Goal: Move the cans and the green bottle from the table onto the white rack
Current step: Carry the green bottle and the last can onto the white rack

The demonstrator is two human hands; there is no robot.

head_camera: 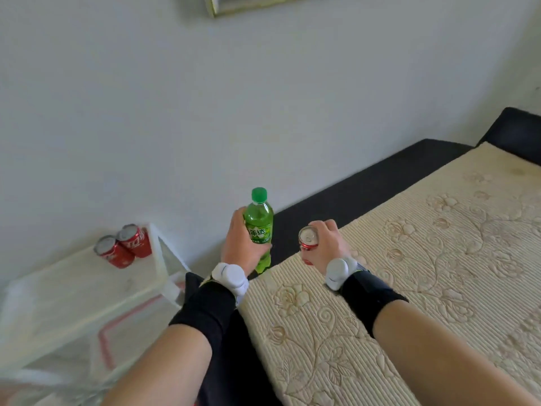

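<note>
Two red cans (pixel 124 246) already stand at the white rack's (pixel 73 291) far right corner, while the left hand (pixel 241 244) clamps the green bottle (pixel 259 227) and the right hand (pixel 326 244) clamps a third can (pixel 307 240) above the tabletop's (pixel 424 259) left edge; both should travel upright and land beside the pair.

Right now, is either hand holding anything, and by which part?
Both are. The left hand grips the green bottle around its labelled middle. The right hand grips a red can by its side, just below the top rim.
</note>
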